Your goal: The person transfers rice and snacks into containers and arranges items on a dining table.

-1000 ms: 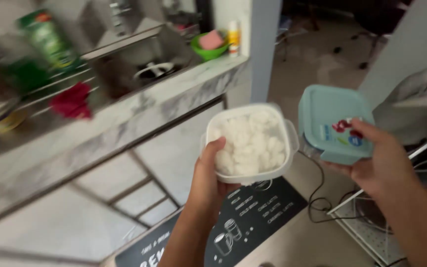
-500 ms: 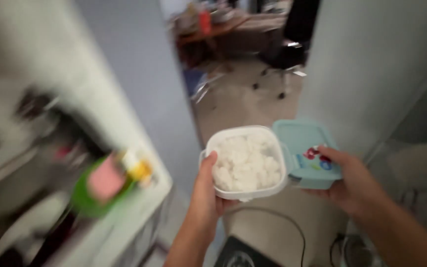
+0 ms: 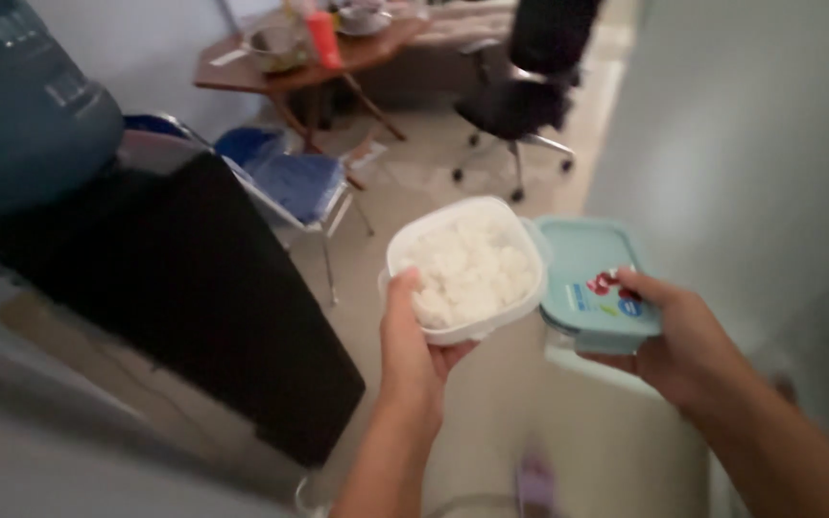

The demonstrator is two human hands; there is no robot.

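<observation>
My left hand (image 3: 414,350) holds an open white plastic container (image 3: 465,267) from below, thumb on its near rim. The container is filled with white rice. To its right, my right hand (image 3: 672,336) grips a pale teal container with its lid on (image 3: 589,280), thumb on top by a small coloured sticker. The two containers are side by side and nearly touch, held at chest height over a pale floor.
A tall black cabinet or appliance (image 3: 184,297) stands at the left with a blue water jug (image 3: 21,115) above it. Ahead are a blue folding chair (image 3: 295,187), a wooden table (image 3: 328,53) with dishes, and a black office chair (image 3: 530,86). A grey wall (image 3: 750,153) fills the right.
The view has swung from the marble counter and sink, past a wall corner, into a room with table and chairs. Both hands keep the same grip on the two containers.
</observation>
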